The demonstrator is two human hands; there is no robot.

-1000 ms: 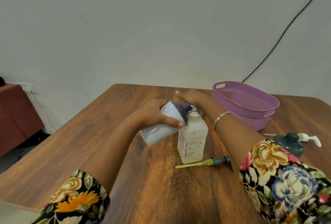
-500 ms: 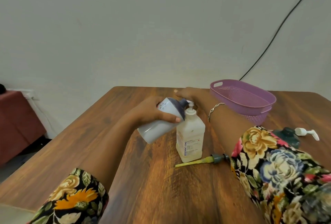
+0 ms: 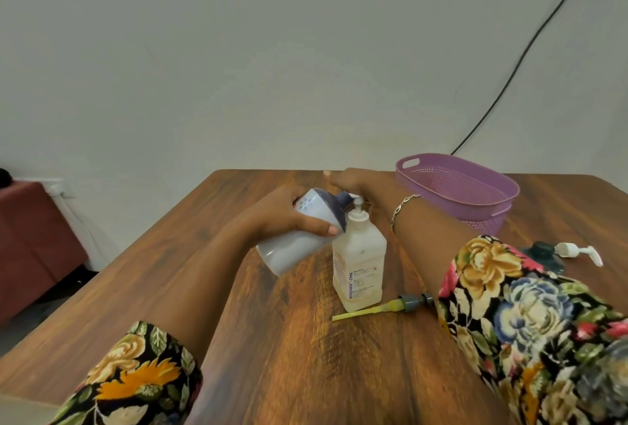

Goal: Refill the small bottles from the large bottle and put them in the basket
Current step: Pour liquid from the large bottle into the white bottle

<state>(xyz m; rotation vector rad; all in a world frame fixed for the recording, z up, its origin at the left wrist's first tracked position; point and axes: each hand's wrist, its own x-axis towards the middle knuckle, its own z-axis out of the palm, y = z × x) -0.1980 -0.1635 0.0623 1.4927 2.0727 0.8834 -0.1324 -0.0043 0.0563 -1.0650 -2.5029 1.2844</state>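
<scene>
White plastic with a dark purple shoulder, the small bottle (image 3: 295, 248) sits tilted in the person's left hand (image 3: 282, 217). The fingers are wrapped round its upper body and the thumb lies along the near side. Its open neck is pushed right up against the pump head (image 3: 357, 207) of the large bottle (image 3: 360, 265), which stands upright on the wooden table (image 3: 272, 339). The right hand (image 3: 360, 183) reaches in from behind that pump. One fingertip sticks out straight to the left and the rest is hidden behind the bottles, so I cannot tell whether it presses flat on the pump or curls round it. Compared with a second ago, very little has shifted. The grip on the small bottle is the same and the neck has stayed at the nozzle, but more of the white pump stem now shows, where before it sat low under the hand. I take that as the pump having risen between strokes, which would mean the filling of this bottle is still going on, not finished. A loose pump with a yellow tube (image 3: 384, 305) lies just in front of the large bottle, probably waiting to be screwed back on. A dark green bottle (image 3: 543, 253) lies further right. The purple basket (image 3: 452, 183) stands beyond the right wrist, well apart from the hands, and I see no bottle in it yet.
</scene>
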